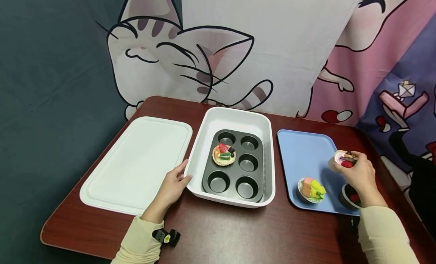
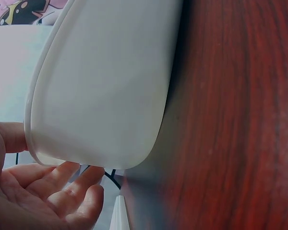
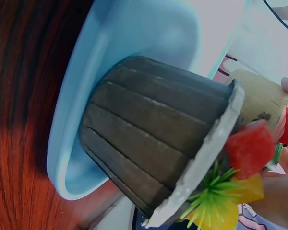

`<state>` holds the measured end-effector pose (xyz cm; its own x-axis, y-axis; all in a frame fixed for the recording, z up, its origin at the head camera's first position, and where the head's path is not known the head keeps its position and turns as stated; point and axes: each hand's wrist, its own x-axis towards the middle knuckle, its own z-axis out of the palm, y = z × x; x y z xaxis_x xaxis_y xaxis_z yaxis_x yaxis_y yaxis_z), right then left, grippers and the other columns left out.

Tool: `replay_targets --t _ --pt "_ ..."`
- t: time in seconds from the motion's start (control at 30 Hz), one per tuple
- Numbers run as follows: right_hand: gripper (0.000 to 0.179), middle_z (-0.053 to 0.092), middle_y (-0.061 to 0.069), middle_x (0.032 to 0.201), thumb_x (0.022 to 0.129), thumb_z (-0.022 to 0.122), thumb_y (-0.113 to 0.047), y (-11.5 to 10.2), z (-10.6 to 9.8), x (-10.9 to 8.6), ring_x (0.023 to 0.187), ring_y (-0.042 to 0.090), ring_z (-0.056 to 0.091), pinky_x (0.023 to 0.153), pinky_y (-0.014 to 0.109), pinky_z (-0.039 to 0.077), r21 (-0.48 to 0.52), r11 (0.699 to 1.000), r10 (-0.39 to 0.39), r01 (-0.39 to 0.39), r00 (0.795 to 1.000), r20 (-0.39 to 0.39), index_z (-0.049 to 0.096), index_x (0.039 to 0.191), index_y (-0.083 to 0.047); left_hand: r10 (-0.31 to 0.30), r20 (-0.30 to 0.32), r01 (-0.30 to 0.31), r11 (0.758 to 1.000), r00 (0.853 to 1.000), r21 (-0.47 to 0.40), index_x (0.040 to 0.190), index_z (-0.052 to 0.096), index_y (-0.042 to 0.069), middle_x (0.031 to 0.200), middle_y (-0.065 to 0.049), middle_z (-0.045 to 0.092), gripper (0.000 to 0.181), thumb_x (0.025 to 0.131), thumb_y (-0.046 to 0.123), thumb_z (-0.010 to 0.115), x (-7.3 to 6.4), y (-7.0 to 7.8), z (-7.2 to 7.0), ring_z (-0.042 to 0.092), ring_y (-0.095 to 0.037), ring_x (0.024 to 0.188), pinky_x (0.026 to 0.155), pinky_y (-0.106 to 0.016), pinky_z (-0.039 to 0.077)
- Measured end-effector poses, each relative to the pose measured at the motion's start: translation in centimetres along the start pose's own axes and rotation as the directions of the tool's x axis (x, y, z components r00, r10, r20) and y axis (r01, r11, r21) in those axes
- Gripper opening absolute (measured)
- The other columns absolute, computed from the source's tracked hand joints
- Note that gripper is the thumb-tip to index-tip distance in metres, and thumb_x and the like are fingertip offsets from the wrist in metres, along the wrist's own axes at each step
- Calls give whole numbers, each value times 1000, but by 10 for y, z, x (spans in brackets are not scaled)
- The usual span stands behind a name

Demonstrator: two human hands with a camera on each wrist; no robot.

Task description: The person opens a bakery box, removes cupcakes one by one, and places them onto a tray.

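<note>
The right hand point(image 1: 362, 175) pinches a cake point(image 1: 340, 156) near the blue tray's point(image 1: 303, 150) 3 o'clock edge. The left hand point(image 1: 172, 184), fingers a bit apart, holds the bin's point(image 1: 242, 118) 8 o'clock corner. Brown table point(image 1: 289, 233) shows between bin and tray. There are four cakes: one held, one in the pan point(image 1: 233, 188) at 9 o'clock, two on the tray. The dark cake point(image 3: 158, 127) blocks the tray's 5 o'clock corner. A white board point(image 1: 143, 161) lies at the bin's 9 o'clock.

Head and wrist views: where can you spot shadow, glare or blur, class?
Head: a soft sheen on the brown table, a shadow on the blue tray; left wrist: dark shadow beside the white tub; right wrist: the tray looks washed out toward the top.
</note>
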<state>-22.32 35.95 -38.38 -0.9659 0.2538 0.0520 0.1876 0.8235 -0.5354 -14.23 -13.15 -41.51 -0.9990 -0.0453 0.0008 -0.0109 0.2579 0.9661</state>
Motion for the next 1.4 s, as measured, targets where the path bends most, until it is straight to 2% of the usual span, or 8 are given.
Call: replay_targets --t 0.33,0.63,0.87,1.03,1.13,1.27,1.4 --pt "83 26 37 114 78 59 -40 6 -2 1 101 50 24 74 59 31 -41 998 51 -50 998 27 17 130 10 1 9 -1 1000 1000 -4 132 34 -2 133 -27 28 50 84 -1 51 -1 0 0 45 -32 107 81 -35 44" --pt "81 30 38 115 79 58 -39 11 -4 0 101 50 26 77 60 30 -53 998 44 -41 997 61 19 129 11 5 7 -5 1000 1000 -8 131 35 -2 133 -25 29 50 84 -1 51 0 2 0 45 -31 108 82 -35 43" --pt "73 32 37 121 83 55 -31 1 -7 1 111 50 21 88 60 20 -10 998 60 -60 998 -1 19 131 9 -6 -8 6 1000 1000 4 131 36 -2 133 -24 29 50 84 0 52 1 0 0 44 -30 109 84 -35 42" --pt "72 32 35 123 83 54 -32 -3 -7 3 114 49 20 91 59 16 18 999 42 -42 998 -38 20 132 7 -1 -8 1 1000 1000 7 131 35 -2 133 -25 30 49 85 1 52 0 1 0 43 -30 109 84 -35 42" --pt "74 32 32 124 82 55 -37 11 0 15 114 48 21 90 60 18 17 1000 25 -24 998 -64 21 134 3 2 -6 -2 1000 1000 4 131 35 -2 132 -25 30 49 85 1 52 0 1 0 43 -30 109 84 -35 42" --pt "76 35 27 125 80 53 -45 40 17 38 114 45 24 89 60 20 -9 1000 -26 25 993 -116 21 136 -5 2 -6 -2 1000 1000 -3 131 35 -2 133 -25 30 49 85 0 51 0 1 0 43 -30 109 84 -35 42" --pt "75 37 25 125 79 53 -48 55 29 53 115 44 25 90 60 17 -2 997 -77 78 985 -152 24 136 -9 1 -4 -1 1000 1000 -6 131 35 -1 133 -24 29 49 85 1 51 0 1 0 43 -30 109 84 -35 42"
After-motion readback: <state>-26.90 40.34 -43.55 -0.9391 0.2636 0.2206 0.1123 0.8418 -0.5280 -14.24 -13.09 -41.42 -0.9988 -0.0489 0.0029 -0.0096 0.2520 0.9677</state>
